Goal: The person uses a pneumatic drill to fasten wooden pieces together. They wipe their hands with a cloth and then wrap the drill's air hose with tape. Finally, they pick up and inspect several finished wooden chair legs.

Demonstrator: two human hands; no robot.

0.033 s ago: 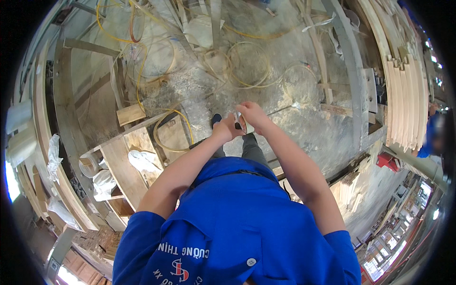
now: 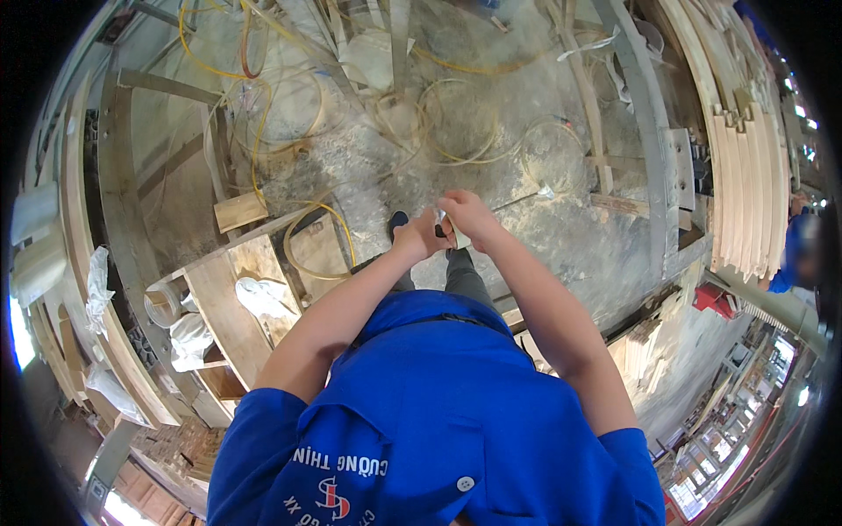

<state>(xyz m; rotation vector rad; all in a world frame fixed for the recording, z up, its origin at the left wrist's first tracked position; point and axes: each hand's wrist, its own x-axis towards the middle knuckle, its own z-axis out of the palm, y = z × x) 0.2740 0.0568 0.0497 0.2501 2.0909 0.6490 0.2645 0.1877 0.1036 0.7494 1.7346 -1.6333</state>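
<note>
Fingers of the left hand (image 2: 419, 238) and right hand (image 2: 471, 217) grasp a small pale item (image 2: 460, 233), probably light; edges suit pinching, stiffness unclear.

Reference: the bench (image 2: 215, 302). I note a cloth (image 2: 261, 296) on it and a roll (image 2: 161, 309) at its left edge. Ahead of it lies a wood block (image 2: 240, 212). To its right, the left hand (image 2: 418, 238) and right hand (image 2: 471, 217) flank a small item (image 2: 450, 234); stacked boards (image 2: 750, 188) stand well farther right.
</note>
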